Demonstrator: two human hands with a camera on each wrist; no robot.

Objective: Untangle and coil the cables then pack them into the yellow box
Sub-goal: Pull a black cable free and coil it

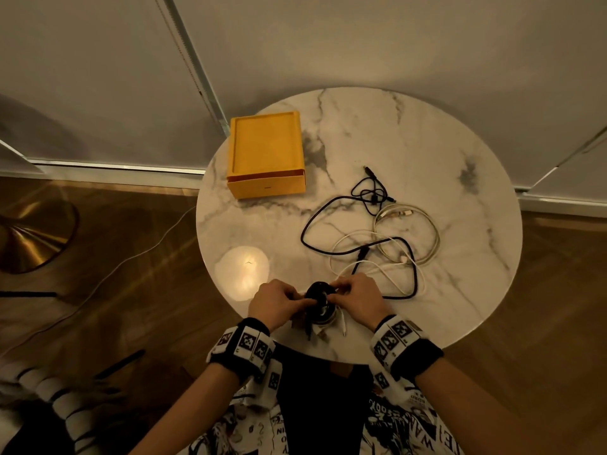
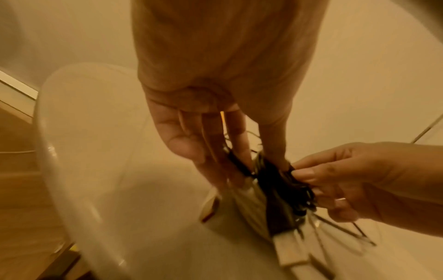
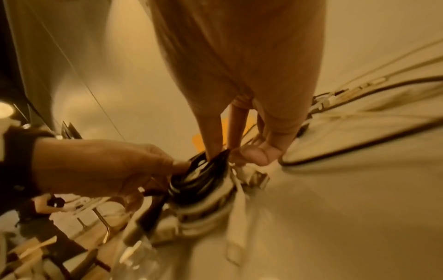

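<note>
A round white marble table (image 1: 427,152) with grey veining stands on a brown wooden floor, close to pale wall panels edged with metal strips, and a bright disc of lamplight falls on its left near part. A brass lamp base (image 1: 29,238) sits on the floor at the left with a thin white cord trailing from it. The yellow box (image 1: 266,152) rests open on the far left part of the table, well apart from the hands. No brand or label can be read on the box; the printed fabric at the person's lap carries lettering too broken to make out, and the wristbands show black-and-white square markers. At the near edge, the left hand (image 1: 276,302) and the right hand (image 1: 356,298) both pinch a small black coiled cable (image 1: 317,292) between curled fingers and thumbs. The loose cables (image 1: 387,234), black and white, lie tangled to the right of centre, one strand running toward the right hand. The head view alone shows the box whole; the right wrist view shows only a yellow sliver between the fingers (image 3: 236,125), and shows the black coil (image 3: 199,180) lying on top of white coiled cables (image 3: 206,206), which the head view barely reveals. The left wrist view is blurred.
</note>
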